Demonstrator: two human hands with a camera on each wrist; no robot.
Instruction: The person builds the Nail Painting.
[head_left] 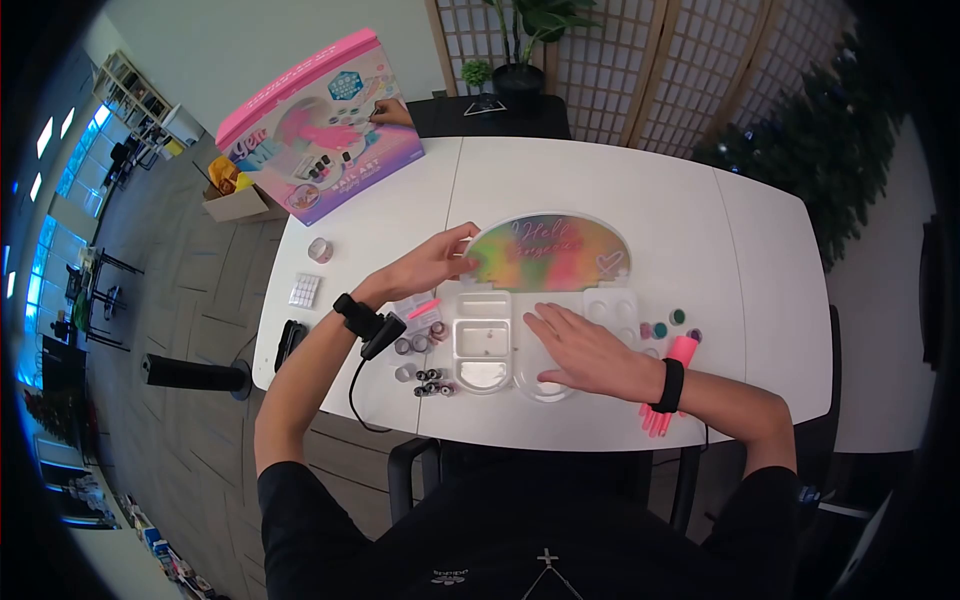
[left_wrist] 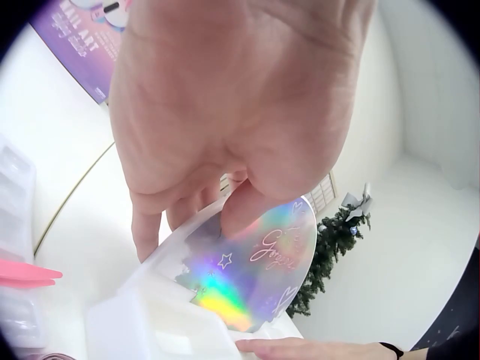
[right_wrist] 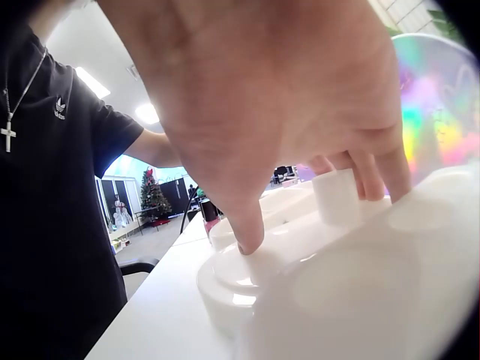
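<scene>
A half-round iridescent panel [head_left: 550, 262] with "Hello Gorgeous" lettering stands at the back edge of a white moulded tray [head_left: 483, 343]. My left hand [head_left: 430, 264] pinches the panel's left edge, thumb on the shiny face and fingers behind it, as the left wrist view shows. My right hand [head_left: 592, 352] rests palm down over the tray's right part, its thumb on the smooth surface [right_wrist: 232, 281] and its fingers stretched toward the panel. Beside the right hand's fingers rises a short white post [right_wrist: 336, 196]. Part of the tray is hidden under this hand.
Left of the tray lie small dark bottles [head_left: 433, 388], clear jars [head_left: 404, 346] and a pink tool [head_left: 424, 308]. To the right are coloured pots [head_left: 678, 317] and a pink model hand [head_left: 682, 352]. A nail art box [head_left: 320, 130] stands at back left.
</scene>
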